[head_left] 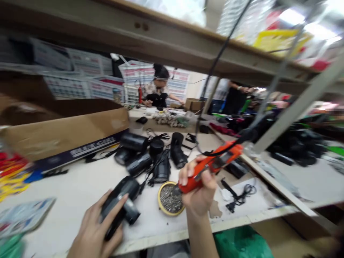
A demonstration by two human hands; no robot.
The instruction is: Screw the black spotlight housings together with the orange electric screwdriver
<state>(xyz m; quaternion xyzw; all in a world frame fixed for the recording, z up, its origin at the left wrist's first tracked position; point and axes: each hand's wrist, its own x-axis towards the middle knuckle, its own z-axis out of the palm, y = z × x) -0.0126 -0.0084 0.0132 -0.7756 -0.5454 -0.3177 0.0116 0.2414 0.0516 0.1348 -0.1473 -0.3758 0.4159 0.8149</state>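
Observation:
Near the table's front edge, my left hand (94, 225) is closed around a black hair dryer (122, 197) that lies tilted on the white top. My right hand (199, 190) grips an orange electric screwdriver (212, 165) with a dark cord at its back end. The driver's tip points down into a round, yellow-rimmed dish (159, 200) full of small metal screws. Behind the dish lie several more black hair dryers (162, 168) with their cords. To the right of my right hand, a loose black cord with a plug (238, 195) rests on the table.
A large open cardboard box (67, 132) stands at the back left. A shelf beam (172, 43) crosses overhead, and a slanted post (298, 107) rises on the right. Printed packets (24, 216) lie at left. Across the table a person (158, 89) is at work.

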